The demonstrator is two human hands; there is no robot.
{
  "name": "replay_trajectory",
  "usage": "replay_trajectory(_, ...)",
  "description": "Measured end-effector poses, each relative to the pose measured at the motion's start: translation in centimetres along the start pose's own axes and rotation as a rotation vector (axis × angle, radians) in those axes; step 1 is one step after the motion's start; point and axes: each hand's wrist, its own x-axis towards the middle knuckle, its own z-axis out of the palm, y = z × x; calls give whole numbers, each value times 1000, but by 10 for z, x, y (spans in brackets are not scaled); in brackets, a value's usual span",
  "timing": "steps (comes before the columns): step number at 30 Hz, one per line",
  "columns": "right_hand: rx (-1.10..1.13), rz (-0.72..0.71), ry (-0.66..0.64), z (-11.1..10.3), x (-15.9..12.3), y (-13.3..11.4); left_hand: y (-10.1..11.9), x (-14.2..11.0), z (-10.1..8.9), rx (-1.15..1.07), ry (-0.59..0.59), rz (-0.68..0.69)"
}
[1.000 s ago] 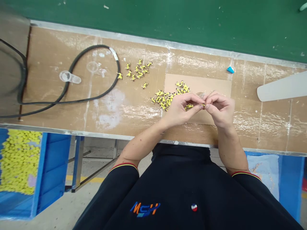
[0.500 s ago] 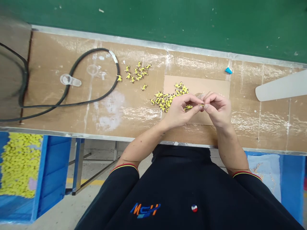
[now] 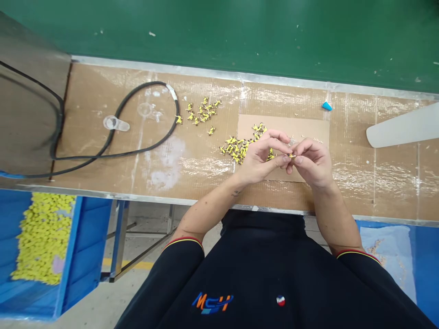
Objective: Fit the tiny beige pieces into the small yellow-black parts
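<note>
Between the fingertips of both my hands is a small yellow figure, mostly covered by the fingers. My left hand pinches it from one side with thumb and index finger. From the other side, the thumb and index finger of my right hand close on it. Beneath the hands lies a flat cardboard sheet. A heap of yellow figures with dark and white parts spreads over its left edge, partly behind my left hand. Tiny pale pieces lie on the sheet beyond my right hand.
A looser group of yellow figures lies left of the sheet. Further left are a black cable and a clear plastic scoop. On the right are a blue cap and a white tapered object. A blue bin holds yellow pieces.
The camera view has shifted slightly, moving the left-hand things rightward and down in the picture. My left fingers are a little more spread, and more of the yellow figure shows between my fingertips.
</note>
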Motion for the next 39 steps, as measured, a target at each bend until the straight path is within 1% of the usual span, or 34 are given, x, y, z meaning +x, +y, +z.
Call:
replay_trajectory(2, -30, -37, 25, -1, -1, 0, 0, 1, -1, 68, 10, 45)
replay_trajectory(7, -152, -113, 137, -2, -4, -1, 1, 4, -7, 249, 49, 187)
replay_trajectory(12, -209, -177, 182, 1, -2, -3, 3, 4, -10, 401, 78, 271)
replay_trajectory(16, -292, -213, 212, 3, -1, -2, 10, 7, -7, 498, 74, 371)
replay_trajectory(19, -366, -225, 247, 2, -2, 0, 16, 11, -11, 541, 67, 393)
replay_trajectory(21, -401, -244, 292, -1, -2, 1, 19, 16, -26, 625, 97, 364)
replay_trajectory(23, -442, -284, 358, -7, 0, 3, 21, 19, -53, 764, 198, 275)
replay_trajectory(24, -459, -304, 393, -10, 0, 3, 21, 20, -70, 845, 260, 207)
replay_trajectory(27, -469, -342, 466, -21, 3, 5, 19, 19, -123, 1050, 515, -20)
replay_trajectory(28, -471, -349, 477, -24, 3, 5, 18, 17, -139, 1096, 568, -113)
replay_trajectory(29, -477, -358, 487, -27, 4, 4, 16, 15, -153, 1134, 597, -191)
replay_trajectory(30, -487, -368, 498, -30, 4, 3, 16, 13, -163, 1156, 632, -227)
replay_trajectory(32, -518, -407, 535, -36, 4, -1, 17, 9, -176, 1188, 680, -213)
replay_trajectory(34, -589, -439, 592, -44, 3, -7, 23, 7, -178, 1195, 712, -148)
replay_trajectory(36, -715, -421, 634, -55, 0, -16, 33, 6, -172, 1173, 693, -100)
replay_trajectory(37, -794, -391, 641, -62, -2, -20, 38, 6, -166, 1150, 634, -91)
replay_trajectory(38, -880, -337, 618, -69, -5, -24, 43, 6, -159, 1125, 528, -89)
replay_trajectory(39, -968, -252, 557, -76, -7, -27, 47, 6, -151, 1100, 358, -109)
